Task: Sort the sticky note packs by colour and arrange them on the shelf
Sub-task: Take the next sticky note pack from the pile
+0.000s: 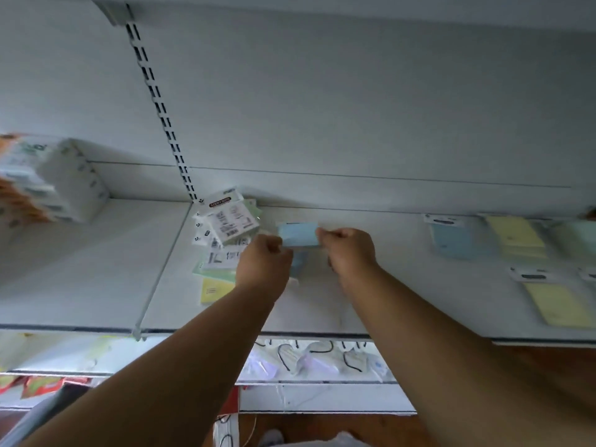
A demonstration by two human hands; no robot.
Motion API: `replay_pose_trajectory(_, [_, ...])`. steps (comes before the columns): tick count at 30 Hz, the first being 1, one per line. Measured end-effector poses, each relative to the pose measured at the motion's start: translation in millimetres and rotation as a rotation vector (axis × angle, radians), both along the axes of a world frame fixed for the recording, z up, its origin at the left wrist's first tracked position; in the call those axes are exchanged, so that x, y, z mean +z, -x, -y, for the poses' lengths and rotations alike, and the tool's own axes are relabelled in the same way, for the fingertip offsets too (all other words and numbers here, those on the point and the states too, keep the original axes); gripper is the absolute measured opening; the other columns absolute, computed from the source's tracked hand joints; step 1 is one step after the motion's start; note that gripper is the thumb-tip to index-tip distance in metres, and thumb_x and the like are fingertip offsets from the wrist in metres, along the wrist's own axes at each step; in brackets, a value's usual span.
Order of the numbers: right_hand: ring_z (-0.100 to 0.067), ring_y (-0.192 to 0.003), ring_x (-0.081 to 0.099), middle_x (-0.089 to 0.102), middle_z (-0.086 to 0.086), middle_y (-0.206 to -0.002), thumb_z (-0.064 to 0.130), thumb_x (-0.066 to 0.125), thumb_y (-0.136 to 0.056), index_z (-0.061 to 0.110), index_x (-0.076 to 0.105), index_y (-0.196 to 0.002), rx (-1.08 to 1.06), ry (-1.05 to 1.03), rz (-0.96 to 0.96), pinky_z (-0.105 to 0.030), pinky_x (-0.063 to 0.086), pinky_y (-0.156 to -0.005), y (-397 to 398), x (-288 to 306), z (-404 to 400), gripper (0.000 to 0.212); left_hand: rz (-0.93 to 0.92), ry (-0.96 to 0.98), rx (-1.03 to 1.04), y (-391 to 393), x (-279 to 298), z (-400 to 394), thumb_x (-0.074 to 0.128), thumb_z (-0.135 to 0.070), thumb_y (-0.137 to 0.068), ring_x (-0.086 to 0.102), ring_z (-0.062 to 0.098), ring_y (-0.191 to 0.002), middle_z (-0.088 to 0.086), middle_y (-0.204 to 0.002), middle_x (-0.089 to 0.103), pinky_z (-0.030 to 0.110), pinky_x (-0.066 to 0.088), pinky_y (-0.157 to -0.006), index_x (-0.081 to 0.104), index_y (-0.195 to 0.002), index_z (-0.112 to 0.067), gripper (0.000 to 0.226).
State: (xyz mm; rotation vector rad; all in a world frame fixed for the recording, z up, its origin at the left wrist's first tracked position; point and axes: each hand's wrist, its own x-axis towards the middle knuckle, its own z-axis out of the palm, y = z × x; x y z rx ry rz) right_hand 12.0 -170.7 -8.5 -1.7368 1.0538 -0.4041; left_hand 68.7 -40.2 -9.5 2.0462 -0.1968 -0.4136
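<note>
A blue sticky note pack (298,234) is held above the white shelf (403,285), near its back. My left hand (264,256) pinches the pack's left edge and my right hand (348,246) pinches its right edge. Another blue pack (298,264) lies just below, partly hidden by my left hand. To the left sits a loose heap of packs (225,233), white backs up, with a green pack (214,272) and a yellow pack (214,290) at its front. On the right lie a blue pack (458,237) and yellow packs (516,237), (558,304).
A slotted upright rail (161,111) runs down the back wall to the heap. Stacked white boxes (48,179) stand on the left shelf section. Below the shelf edge hang small bagged items (316,359) on a lower level.
</note>
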Motion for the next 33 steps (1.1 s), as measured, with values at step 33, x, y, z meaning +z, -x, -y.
replay_pose_trajectory(33, [-0.022, -0.076, 0.057, 0.055, 0.004, -0.075, 0.036, 0.059, -0.083, 0.022, 0.048, -0.072, 0.356, 0.679, -0.279, -0.029, 0.035, -0.059, 134.0, 5.9, 211.8, 0.021, 0.311, -0.284, -0.120, 139.1, -26.6, 212.8, 0.063, -0.043, -0.082, 0.052, 0.004, -0.068, -0.014, -0.082, 0.058, 0.021, 0.039, -0.055, 0.059, -0.095, -0.031, 0.018])
